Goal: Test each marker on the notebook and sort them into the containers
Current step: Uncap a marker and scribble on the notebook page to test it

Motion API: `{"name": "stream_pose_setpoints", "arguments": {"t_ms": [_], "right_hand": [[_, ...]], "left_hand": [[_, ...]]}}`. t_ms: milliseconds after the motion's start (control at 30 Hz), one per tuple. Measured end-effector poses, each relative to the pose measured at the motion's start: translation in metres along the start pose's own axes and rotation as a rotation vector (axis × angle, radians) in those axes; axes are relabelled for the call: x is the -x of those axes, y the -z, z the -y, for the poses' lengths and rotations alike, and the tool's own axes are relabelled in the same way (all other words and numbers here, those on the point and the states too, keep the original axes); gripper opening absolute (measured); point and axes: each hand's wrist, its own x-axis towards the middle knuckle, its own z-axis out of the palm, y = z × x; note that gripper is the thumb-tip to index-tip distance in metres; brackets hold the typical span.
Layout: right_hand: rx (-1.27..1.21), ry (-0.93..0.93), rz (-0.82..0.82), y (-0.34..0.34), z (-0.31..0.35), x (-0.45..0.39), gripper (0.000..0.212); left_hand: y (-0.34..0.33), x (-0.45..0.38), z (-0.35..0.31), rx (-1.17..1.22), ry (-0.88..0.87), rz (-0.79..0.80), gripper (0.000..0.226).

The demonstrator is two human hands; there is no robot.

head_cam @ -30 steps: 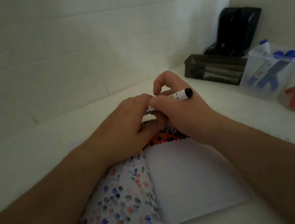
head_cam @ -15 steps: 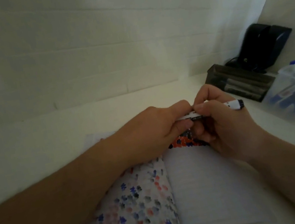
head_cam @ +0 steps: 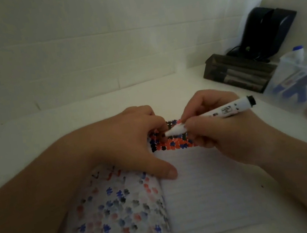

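Open notebook [head_cam: 203, 199] on the desk [head_cam: 40, 139], left hand [head_cam: 125, 147] with fingers curled steadying the page, right hand [head_cam: 218, 132] gripping the uncapped marker [head_cam: 209, 118] at the swatch rows; a light, short stroke beside existing marks suffices; containers [head_cam: 289, 81] far right.

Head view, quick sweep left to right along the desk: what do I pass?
Scribble-covered left notebook page → left hand → white marker gripped by right hand → dark tray → clear bin of blue-capped markers.
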Motion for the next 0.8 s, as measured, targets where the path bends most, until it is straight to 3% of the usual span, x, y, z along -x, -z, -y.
{"name": "stream_pose_setpoints", "arguments": {"t_ms": [167,300,567,800], "right_hand": [[0.168,-0.005,-0.057,-0.021,-0.001,0.001,0.025],[0.138,-0.090,-0.070,-0.023,-0.006,0.000,0.013],[0.219,-0.112,-0.084,-0.025,-0.010,-0.002,0.014],[0.257,-0.097,-0.047,-0.028,-0.007,-0.002,0.017]], "left_hand": [[0.000,-0.003,-0.003,-0.027,-0.006,0.031,0.064],[0.001,-0.002,-0.004,-0.031,0.007,0.055,0.068],[0.001,-0.002,0.000,-0.015,0.015,0.082,0.078],[0.001,-0.002,-0.001,-0.019,0.019,0.089,0.069]]}}
